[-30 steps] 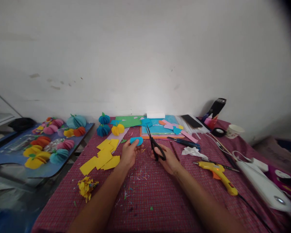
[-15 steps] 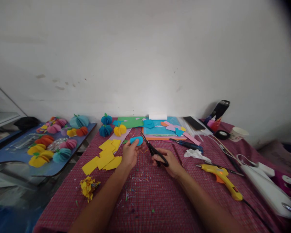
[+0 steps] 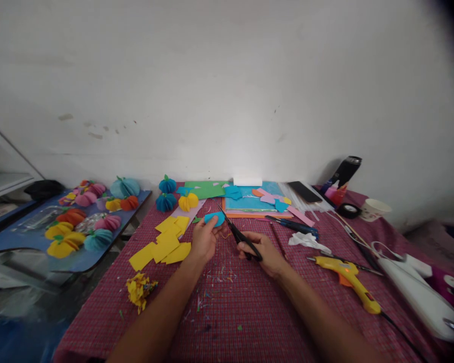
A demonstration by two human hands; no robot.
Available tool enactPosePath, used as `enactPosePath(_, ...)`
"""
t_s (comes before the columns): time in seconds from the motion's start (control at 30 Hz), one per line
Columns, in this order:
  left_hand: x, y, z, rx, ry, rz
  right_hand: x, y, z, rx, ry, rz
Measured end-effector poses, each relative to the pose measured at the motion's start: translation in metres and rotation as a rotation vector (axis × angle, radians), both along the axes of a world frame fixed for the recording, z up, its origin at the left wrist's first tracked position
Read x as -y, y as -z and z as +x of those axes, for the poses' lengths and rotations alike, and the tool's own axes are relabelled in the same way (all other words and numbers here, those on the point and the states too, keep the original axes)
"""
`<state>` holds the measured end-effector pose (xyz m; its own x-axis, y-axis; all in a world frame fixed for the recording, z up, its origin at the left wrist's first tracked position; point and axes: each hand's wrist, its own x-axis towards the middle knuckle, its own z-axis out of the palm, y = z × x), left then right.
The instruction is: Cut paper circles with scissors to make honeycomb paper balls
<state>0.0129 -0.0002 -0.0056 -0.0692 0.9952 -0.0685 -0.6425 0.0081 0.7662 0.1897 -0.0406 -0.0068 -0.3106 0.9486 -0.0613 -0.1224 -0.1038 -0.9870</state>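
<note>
Blue paper, a small rounded piece (image 3: 214, 218), is sitting pinched between the thumb and fingers of the left hand (image 3: 204, 239) just above the middle of the frame, over the red checked tablecloth (image 3: 249, 312). Right beside it the right hand (image 3: 263, 252) is gripping black scissors (image 3: 239, 234), fingers curled through the handles, blades angling up and left with their tips almost meeting the blue piece. Yellow paper squares (image 3: 162, 246) are lying left of the left hand, and a crumpled yellow scrap (image 3: 139, 291) is resting lower left. To the right, a yellow glue gun (image 3: 351, 280) is lying on the cloth. Finished paper pumpkins (image 3: 79, 227) are crowding a blue side table (image 3: 30, 252) at the left edge. Coloured sheets (image 3: 249, 199) are stacked at the wall.
</note>
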Motion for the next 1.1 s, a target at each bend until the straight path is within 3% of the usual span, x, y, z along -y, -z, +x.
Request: enactPosePath(1.1,0.0014,-0.0002,-0.0004,0.050,0.015,0.009,-0.0030,0.0072,0.0019,-0.054,0.009,-0.012)
